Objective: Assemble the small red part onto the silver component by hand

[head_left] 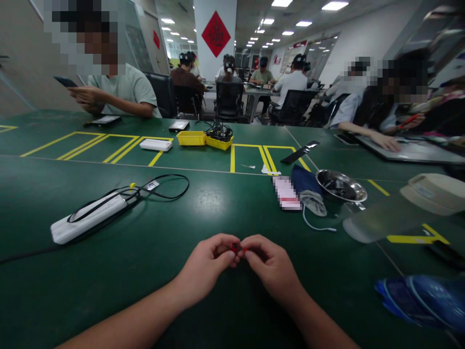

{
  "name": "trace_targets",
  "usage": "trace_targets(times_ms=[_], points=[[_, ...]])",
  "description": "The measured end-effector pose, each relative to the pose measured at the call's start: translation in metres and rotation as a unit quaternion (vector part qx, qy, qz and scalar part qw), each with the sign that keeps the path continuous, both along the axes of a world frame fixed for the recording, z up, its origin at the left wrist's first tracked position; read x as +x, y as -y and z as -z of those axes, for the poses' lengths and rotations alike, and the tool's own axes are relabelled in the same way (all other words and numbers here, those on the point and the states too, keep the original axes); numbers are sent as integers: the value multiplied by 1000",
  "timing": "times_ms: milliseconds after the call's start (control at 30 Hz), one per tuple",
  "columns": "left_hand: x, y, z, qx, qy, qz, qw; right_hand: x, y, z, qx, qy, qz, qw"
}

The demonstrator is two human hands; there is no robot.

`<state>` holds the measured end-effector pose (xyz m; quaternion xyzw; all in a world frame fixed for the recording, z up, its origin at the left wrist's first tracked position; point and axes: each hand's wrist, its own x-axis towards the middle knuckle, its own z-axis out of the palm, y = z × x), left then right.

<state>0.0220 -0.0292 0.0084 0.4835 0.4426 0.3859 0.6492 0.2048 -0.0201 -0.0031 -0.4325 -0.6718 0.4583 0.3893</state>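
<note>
Near the table's front edge, my left hand (212, 259) pinches a small red and dark piece (234, 248) between thumb and fingers. Right beside it, my right hand (268, 261) has its thumb and fingertips closed on a small red bit (244, 250). The fingertips of both hands nearly meet. Whether the two red bits are joined or separate cannot be made out. Both hands are just above the green table (145, 276).
A white power strip (90, 218) with black cable lies left. To the right are a phone (286, 193), blue pouch (307, 182), metal bowl (341, 185), large bottle (395, 208) and blue plastic item (425, 298). Yellow trays (192, 138) stand farther back; people sit around.
</note>
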Motion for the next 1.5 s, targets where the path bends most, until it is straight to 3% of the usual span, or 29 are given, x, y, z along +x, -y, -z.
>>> trace_targets(times_ms=[233,500,733,900,1167,1500], points=[[4,0,5,31,-23,-51,998,-1,0,1,-14,-1,14,1000],[5,1,8,34,37,-50,997,-1,2,2,-31,-38,5,999],[5,3,12,55,46,-66,995,-4,1,3,-11,-22,37,999],[5,3,11,43,64,-54,996,-5,-1,3,-41,-91,51,994],[3,-1,10,19,106,-7,994,-3,-9,5,-69,-126,-29,989],[6,-6,14,23,177,-64,982,-5,-16,6,-134,-216,11,967]])
